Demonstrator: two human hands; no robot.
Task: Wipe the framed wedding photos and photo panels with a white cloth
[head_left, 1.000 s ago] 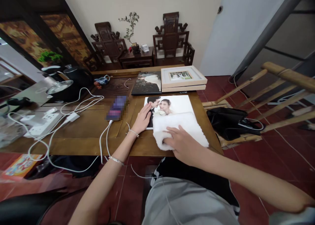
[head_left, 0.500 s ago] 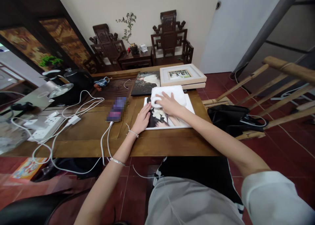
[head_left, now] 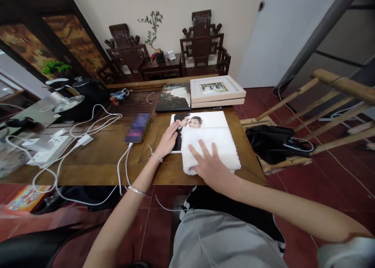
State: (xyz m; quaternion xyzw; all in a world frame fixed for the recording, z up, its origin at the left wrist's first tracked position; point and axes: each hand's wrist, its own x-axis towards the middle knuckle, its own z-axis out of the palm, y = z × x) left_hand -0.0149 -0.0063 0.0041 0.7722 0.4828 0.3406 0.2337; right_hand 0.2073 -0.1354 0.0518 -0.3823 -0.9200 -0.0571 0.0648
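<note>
A large unframed photo print (head_left: 211, 119) of a couple lies flat near the front edge of the wooden table (head_left: 102, 158). My left hand (head_left: 168, 140) rests flat and open on the print's left edge. My right hand (head_left: 209, 162) lies with fingers spread on a folded white towel (head_left: 218, 143), which covers the near half of the print.
Behind the print lie a dark photo (head_left: 173, 97) and stacked white picture frames (head_left: 216, 90). A phone (head_left: 137, 127) on a charging cable, a power strip (head_left: 43, 149) with white cables and a black kettle (head_left: 84, 96) sit to the left. A bamboo chair with a black bag (head_left: 275, 139) stands to the right.
My right hand has slid the towel from the far end of the print back to its near end. The left hand has stayed on the print's left edge.
</note>
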